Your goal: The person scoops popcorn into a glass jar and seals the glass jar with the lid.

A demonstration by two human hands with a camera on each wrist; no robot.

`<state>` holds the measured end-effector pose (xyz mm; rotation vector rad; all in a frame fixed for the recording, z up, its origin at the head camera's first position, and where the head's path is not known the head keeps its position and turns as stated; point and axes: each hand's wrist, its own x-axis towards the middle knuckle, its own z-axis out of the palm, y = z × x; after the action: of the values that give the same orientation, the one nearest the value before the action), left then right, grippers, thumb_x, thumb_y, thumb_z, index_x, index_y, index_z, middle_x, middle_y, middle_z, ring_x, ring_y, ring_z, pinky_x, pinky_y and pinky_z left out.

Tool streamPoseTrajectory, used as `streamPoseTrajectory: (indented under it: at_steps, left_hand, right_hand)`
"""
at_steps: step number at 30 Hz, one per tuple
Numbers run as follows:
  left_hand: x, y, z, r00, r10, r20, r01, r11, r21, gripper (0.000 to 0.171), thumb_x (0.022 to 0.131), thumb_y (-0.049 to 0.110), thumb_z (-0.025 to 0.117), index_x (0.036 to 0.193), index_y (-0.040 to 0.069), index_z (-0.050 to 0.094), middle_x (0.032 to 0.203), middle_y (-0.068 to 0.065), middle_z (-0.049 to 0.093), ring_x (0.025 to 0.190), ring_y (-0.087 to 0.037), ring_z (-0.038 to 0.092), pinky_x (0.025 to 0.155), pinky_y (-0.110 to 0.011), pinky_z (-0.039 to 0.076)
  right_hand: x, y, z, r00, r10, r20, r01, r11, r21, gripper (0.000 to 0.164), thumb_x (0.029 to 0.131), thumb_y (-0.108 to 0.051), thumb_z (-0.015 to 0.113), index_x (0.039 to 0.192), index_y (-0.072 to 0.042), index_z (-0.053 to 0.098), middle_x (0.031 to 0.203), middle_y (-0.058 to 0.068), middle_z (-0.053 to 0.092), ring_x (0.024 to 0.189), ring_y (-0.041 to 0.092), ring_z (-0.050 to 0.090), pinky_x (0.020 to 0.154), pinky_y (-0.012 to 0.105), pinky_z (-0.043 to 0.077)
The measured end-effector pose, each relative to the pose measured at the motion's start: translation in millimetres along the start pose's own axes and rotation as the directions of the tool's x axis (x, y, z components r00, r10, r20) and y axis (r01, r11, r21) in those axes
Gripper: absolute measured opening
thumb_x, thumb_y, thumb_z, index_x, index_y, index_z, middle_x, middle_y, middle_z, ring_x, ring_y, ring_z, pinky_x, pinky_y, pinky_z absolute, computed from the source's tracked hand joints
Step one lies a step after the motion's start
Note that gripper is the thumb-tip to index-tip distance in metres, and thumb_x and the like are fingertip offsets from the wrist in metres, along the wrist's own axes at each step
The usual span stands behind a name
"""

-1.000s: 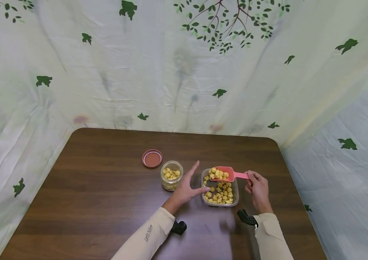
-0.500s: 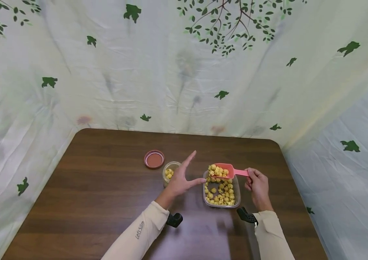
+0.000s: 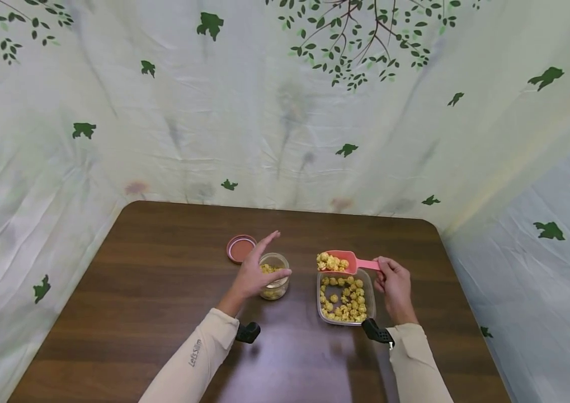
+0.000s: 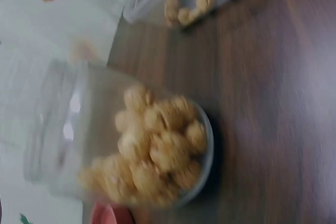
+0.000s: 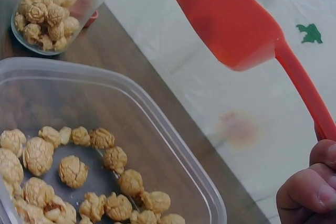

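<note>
While the right hand [image 3: 395, 285] pinches the pink scoop [image 3: 353, 263] by its handle, the left hand [image 3: 250, 275] holds nothing, its thumb and fingers spread apart beside the jar [image 4: 107, 95]; whether it touches the glass I cannot tell; the scoop is raised over the far edge of the tub [image 5: 142, 124], and a strip of worktop [image 3: 164, 268] separates tub from jar, with more wood running on to the rounded far corners; the scoop's long axis lies crosswise, roughly along the worktop's far edge, handle to the right, bowl pointing left toward the jar; its bowl is smooth, heaped with knobbly golden popcorn [image 3: 331, 262]; the tub is clear, squarish and round-cornered, its floor partly showing between loose pieces; the jar stands upright, round and lidless, part filled with similar popcorn; just beyond the left hand lies a round red lid [image 3: 241, 248]; behind everything hangs a pale, creased, leaf-printed curtain [image 3: 285, 112].
</note>
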<state>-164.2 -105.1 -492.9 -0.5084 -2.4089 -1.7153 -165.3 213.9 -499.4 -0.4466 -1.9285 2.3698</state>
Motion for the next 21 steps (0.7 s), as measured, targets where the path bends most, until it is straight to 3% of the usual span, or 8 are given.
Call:
streamPoseTrajectory:
  at_steps: [5,12,16,21]
  left_hand:
    - [-6.6,-9.5,-9.4,1.0,-0.031,-0.002,0.031,1.0,0.002,0.081,0.073,0.011,0.083,0.144,0.007,0.043,0.146,-0.014,0.045,0.136,-0.032,0.037,0.111,-0.051,0.027]
    - [-19.6,5.9,-21.6,0.997,-0.08,0.017,0.08,0.997,-0.003,0.081,0.072,0.001,0.081,0.142,-0.006,0.04,0.144,-0.028,0.041,0.135,-0.042,0.034,0.11,-0.056,0.025]
    - [-25.0,0.7,-22.4,0.992,-0.123,0.038,0.122,0.992,0.023,0.084,0.072,0.004,0.082,0.143,-0.006,0.038,0.145,-0.026,0.041,0.137,-0.04,0.032,0.111,-0.056,0.024]
    - [-28.3,-8.6,-21.2,0.99,-0.134,0.049,0.134,0.991,0.006,0.087,0.071,0.004,0.083,0.144,-0.007,0.036,0.145,-0.027,0.04,0.137,-0.04,0.032,0.112,-0.056,0.023]
  right_hand:
    - [1.4,-0.2,6.0,1.0,-0.012,0.007,0.012,1.0,-0.012,0.026,0.102,-0.014,0.048,0.082,-0.011,0.066,0.06,-0.001,0.042,0.048,0.009,0.033,0.041,0.022,0.026]
    - [1.3,1.3,15.5,1.0,0.011,-0.001,-0.011,1.0,-0.027,0.027,0.102,-0.013,0.047,0.081,-0.011,0.064,0.059,-0.001,0.041,0.047,0.009,0.035,0.041,0.021,0.027]
    - [0.5,2.4,21.3,1.0,0.002,0.008,-0.002,0.999,-0.035,0.025,0.102,-0.014,0.047,0.084,-0.008,0.063,0.06,-0.001,0.042,0.048,0.009,0.035,0.041,0.021,0.028]
    - [0.7,4.4,29.1,1.0,0.013,0.024,-0.012,0.999,-0.042,0.024,0.102,-0.015,0.047,0.089,-0.005,0.063,0.06,-0.001,0.042,0.049,0.009,0.035,0.042,0.021,0.028]
